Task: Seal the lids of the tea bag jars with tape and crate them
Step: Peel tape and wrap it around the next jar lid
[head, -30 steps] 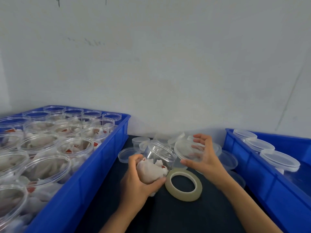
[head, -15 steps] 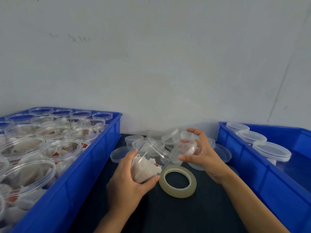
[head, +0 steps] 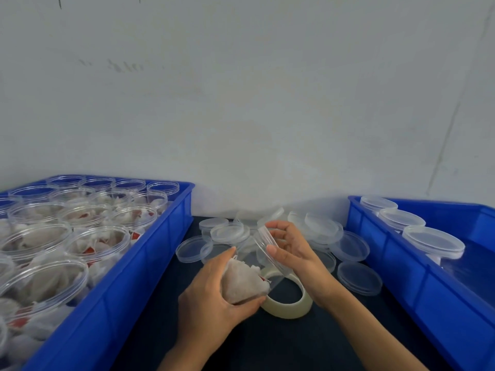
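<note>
My left hand (head: 214, 295) grips a clear plastic jar (head: 245, 274) with white tea bags in it, tilted with its mouth toward the right. My right hand (head: 297, 255) holds a clear round lid (head: 270, 246) pressed against the jar's mouth. Under both hands a roll of pale tape (head: 288, 303) lies flat on the dark table. The left blue crate (head: 128, 266) holds several open jars of tea bags (head: 77, 236). The right blue crate (head: 417, 269) holds three lidded jars (head: 431, 241).
A heap of loose clear lids (head: 334, 236) lies on the dark table (head: 267, 344) between the crates, behind my hands. One more lid (head: 359, 277) lies to the right of the tape. A pale wall (head: 241, 103) closes the back.
My right hand has brought the lid from in front of the jar onto its mouth. My left hand has tilted the jar further toward the right.
</note>
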Action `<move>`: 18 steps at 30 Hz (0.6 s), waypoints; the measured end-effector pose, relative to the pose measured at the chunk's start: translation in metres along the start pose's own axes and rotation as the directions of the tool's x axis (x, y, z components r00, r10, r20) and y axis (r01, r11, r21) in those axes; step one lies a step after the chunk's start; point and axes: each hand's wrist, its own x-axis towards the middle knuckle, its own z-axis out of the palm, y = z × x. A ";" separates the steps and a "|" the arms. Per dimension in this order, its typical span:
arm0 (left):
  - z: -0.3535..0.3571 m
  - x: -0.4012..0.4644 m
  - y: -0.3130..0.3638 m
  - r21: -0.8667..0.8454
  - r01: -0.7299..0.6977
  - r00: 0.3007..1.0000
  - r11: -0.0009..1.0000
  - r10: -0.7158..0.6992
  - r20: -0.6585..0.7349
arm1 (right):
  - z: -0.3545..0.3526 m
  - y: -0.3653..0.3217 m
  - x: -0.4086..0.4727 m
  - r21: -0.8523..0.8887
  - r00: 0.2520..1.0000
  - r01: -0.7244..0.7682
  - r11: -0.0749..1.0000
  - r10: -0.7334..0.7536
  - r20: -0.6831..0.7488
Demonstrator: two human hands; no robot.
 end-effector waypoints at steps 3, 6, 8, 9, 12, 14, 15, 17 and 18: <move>-0.001 0.001 -0.005 -0.031 0.016 0.999 0.999 -0.015 0.046 | 0.004 0.004 -0.001 -0.030 0.999 0.027 0.999 -0.028 -0.029; -0.003 0.004 -0.010 -0.046 0.017 0.996 0.999 -0.012 0.091 | 0.005 0.008 -0.002 -0.079 0.998 0.048 0.996 -0.051 -0.031; -0.005 0.007 -0.013 -0.092 0.043 0.991 0.995 -0.031 0.129 | 0.004 0.010 -0.003 -0.112 0.997 0.068 0.991 -0.070 -0.016; -0.004 0.009 -0.015 -0.138 0.060 0.988 0.989 -0.040 0.148 | 0.004 0.011 -0.004 -0.122 0.996 0.083 0.989 -0.084 -0.006; 0.000 0.010 -0.019 -0.329 0.115 0.984 0.937 -0.062 0.167 | 0.011 0.012 -0.004 -0.100 0.993 0.111 0.989 -0.113 -0.024; 0.004 0.010 -0.020 -0.458 0.194 0.978 0.867 -0.135 0.159 | 0.019 0.015 -0.004 -0.051 0.989 0.101 0.994 -0.106 -0.104; 0.008 0.009 -0.021 -0.514 0.258 0.965 0.818 -0.195 0.175 | 0.024 0.018 -0.003 -0.031 0.983 0.082 0.996 -0.086 -0.162; 0.013 0.010 -0.022 -0.592 0.382 0.924 0.710 -0.295 0.243 | 0.034 0.022 -0.004 0.016 0.961 0.000 1.000 0.005 -0.277; 0.014 0.010 -0.021 -0.619 0.417 0.909 0.666 -0.318 0.269 | 0.039 0.025 -0.005 0.060 0.946 -0.046 0.997 0.063 -0.317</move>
